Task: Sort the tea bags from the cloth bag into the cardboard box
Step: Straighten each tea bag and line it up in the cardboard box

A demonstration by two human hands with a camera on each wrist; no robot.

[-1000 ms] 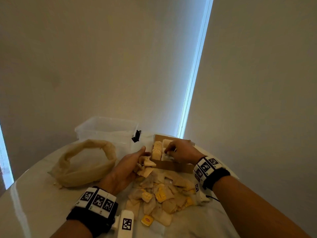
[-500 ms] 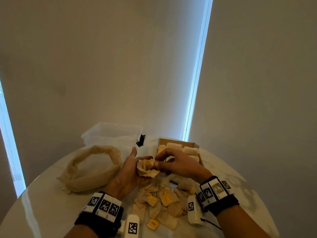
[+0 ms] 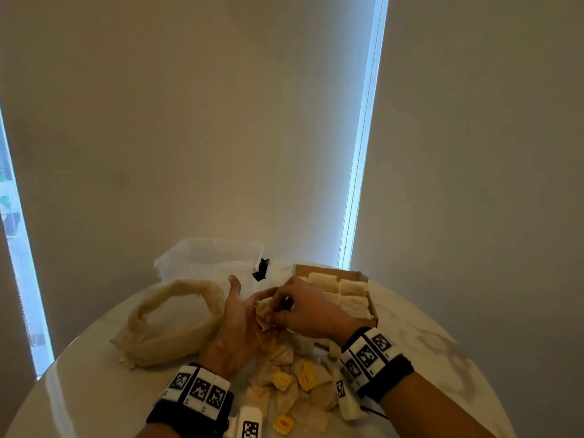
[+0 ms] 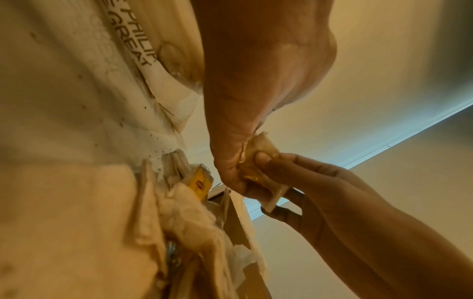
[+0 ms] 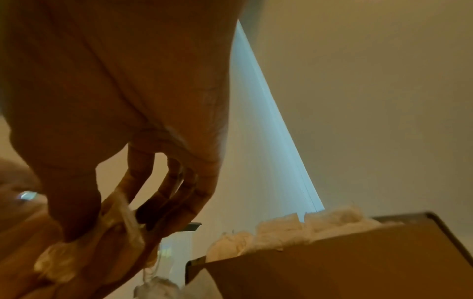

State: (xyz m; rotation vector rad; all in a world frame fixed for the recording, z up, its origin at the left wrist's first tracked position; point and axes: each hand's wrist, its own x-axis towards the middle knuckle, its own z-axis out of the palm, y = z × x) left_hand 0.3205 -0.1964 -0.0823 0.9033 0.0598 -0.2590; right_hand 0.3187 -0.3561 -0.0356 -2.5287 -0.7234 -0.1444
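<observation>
Two hands at work: we list the scene from left to right.
Table (image 3: 79, 393): pale and round; everything below rests on it.
Cloth bag (image 3: 170, 324): we find it at the left, slumped, mouth open in a wide loop.
Plastic tub (image 3: 208, 257): clear, behind the cloth bag, with a small black clip (image 3: 261, 269) at its right corner.
Left hand (image 3: 237, 324): palm turned inward, thumb raised; in the left wrist view its fingers curl round a small stack of tea bags (image 4: 258, 163). A band of black-and-white markers sits on the wrist.
Held tea bags: between the two hands, above the loose pile, just left of the box.
Right hand (image 3: 306, 311): thumb and fingertips (image 5: 74, 222) pinch the same stack from the other side; the remaining fingers are bent alongside.
Loose tea bags (image 3: 294, 384): we count a scattered heap in front of the hands, several with yellow tags.
Cardboard box (image 3: 363, 276): at the right, just behind the right hand, open on top, holding rows of pale tea bags packed side by side.
</observation>
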